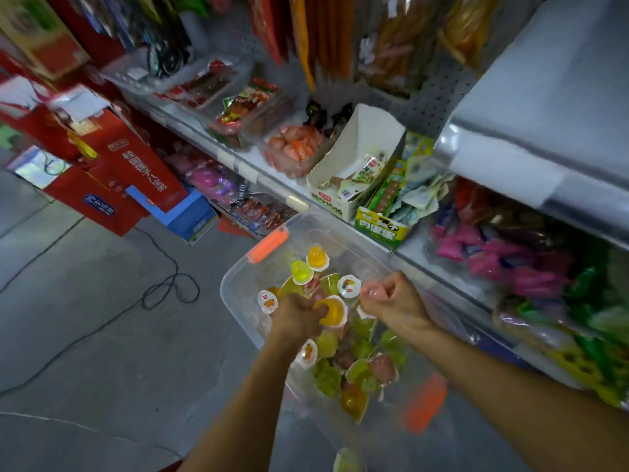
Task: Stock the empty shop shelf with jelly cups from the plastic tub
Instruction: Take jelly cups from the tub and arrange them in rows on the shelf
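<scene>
A clear plastic tub (238,267) with orange handle clips sits low in front of the shelves, holding several jelly cups (343,369) in yellow, green, pink and orange. My left hand (296,318) is down in the tub, fingers curled round an orange jelly cup (335,311). My right hand (394,298) is beside it over the tub, gripping a pink jelly cup (372,291). An empty grey shelf (551,107) lies at the upper right.
Stocked shelves with snack packets and a white cardboard display box (354,165) run behind the tub. Red gift boxes (129,172) and a blue box stand on the concrete floor at left, with a black cable (163,287) looping across it.
</scene>
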`<state>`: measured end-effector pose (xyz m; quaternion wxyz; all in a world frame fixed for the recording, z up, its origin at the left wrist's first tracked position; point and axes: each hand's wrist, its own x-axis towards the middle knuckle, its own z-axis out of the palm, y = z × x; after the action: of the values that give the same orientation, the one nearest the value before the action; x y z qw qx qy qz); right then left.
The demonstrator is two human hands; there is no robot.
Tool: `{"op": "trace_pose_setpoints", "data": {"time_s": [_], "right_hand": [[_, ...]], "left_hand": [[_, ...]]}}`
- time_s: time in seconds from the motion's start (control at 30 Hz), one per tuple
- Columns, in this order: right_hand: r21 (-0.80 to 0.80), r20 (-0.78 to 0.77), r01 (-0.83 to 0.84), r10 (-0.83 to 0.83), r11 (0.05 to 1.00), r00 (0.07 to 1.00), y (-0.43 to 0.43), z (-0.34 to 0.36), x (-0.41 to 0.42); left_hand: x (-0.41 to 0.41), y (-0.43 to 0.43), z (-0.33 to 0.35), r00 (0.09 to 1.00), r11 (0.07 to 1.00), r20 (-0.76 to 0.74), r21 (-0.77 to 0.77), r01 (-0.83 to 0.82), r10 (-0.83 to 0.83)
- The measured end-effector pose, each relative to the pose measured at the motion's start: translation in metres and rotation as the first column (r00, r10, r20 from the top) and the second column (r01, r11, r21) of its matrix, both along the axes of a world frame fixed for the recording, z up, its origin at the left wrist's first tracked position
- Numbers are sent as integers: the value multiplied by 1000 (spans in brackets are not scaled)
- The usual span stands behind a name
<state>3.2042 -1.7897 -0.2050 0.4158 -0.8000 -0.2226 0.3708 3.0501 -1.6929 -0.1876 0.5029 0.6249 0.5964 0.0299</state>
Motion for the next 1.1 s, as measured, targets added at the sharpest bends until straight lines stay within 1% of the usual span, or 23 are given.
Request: {"op": "trace_pose_setpoints", "data": {"time_s": [0.03, 0.07, 0.13, 0.23, 0.3, 0.33, 0.4, 0.47, 0.53, 0.6, 0.67, 0.73, 0.8, 0.87, 0.97, 1.03, 1.1], "right_hand": [[38, -19, -7, 7, 999, 1000, -17, 13, 3], [49, -28, -20, 22, 999, 999, -34, 26, 7], [47, -12, -56, 57, 997, 998, -71, 54, 17], [48, 4, -90, 90, 995, 996, -132, 101, 30], [3, 21, -106, 106, 994, 994, -176, 133, 35], [-9, 25, -103, 103, 995, 994, -199, 150, 38], [22, 46, -82, 81, 996, 996, -246, 183, 43], [55, 125, -91, 83, 994, 989, -293, 218, 50], [101, 187, -105, 85, 989, 979, -340, 250, 58], [173, 211, -83, 46, 981, 976, -386, 281, 68], [234, 252, -54, -7, 971, 968, -433, 315, 76], [272, 309, -35, -53, 962, 949, -476, 345, 82], [279, 352, -7, -95, 960, 931, -517, 371, 89], [273, 354, 58, -156, 960, 922, -553, 392, 96], [300, 396, 111, -229, 948, 889, -600, 421, 101], [336, 437, 111, -259, 935, 861, -626, 439, 105], [362, 467, 111, -283, 926, 838, -650, 458, 109]], "left_hand": [[1, -13, 12, 991, 990, 99, -110, -84, 95], [2, -27, 24, 967, 969, 188, -209, -132, 172], [8, -61, 50, 911, 935, 327, -326, -142, 253], [20, -117, 86, 836, 909, 472, -411, -74, 282], [29, -157, 110, 778, 879, 548, -477, -13, 308], [35, -176, 122, 739, 862, 589, -506, 23, 326], [46, -217, 149, 681, 844, 671, -516, 143, 295], [56, -257, 180, 658, 848, 732, -453, 274, 178], [66, -296, 210, 652, 862, 755, -375, 343, 69], [78, -331, 236, 645, 867, 764, -303, 396, -28], [89, -365, 263, 631, 856, 759, -211, 472, -161], [101, -400, 290, 631, 861, 721, -94, 500, -288], [114, -434, 318, 637, 871, 660, 55, 489, -399], [127, -466, 344, 610, 862, 637, 187, 472, -472], [145, -508, 379, 574, 808, 570, 392, 439, -588], [157, -529, 400, 544, 737, 501, 516, 436, -673], [170, -547, 422, 496, 667, 455, 596, 447, -740]]}}
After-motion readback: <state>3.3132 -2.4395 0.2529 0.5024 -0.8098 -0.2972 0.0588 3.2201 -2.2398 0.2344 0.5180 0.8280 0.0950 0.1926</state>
